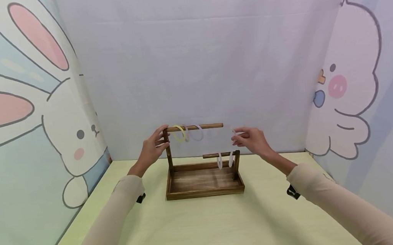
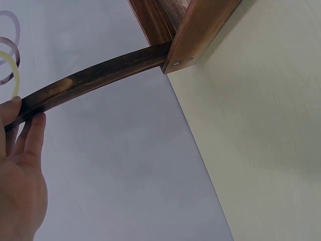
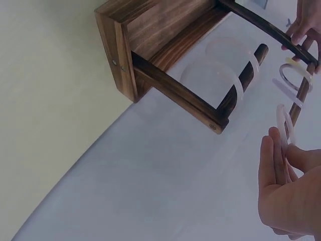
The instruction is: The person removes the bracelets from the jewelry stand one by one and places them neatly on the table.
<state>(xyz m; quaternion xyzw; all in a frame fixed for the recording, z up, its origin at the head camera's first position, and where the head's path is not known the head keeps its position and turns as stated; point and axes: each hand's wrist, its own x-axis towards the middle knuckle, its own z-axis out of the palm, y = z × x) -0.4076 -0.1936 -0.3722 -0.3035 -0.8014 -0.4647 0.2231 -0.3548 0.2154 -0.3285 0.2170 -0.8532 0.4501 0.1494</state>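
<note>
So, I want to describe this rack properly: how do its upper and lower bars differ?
The upper bar is clearly longer than the lower bar. The upper bar runs from the tall left post, the lower bar from the shorter right post. The upper bar carries a yellow ring, a darker ring and a lilac ring; the lower bar carries two pale rings. Both are brown wood with one free end.
</note>
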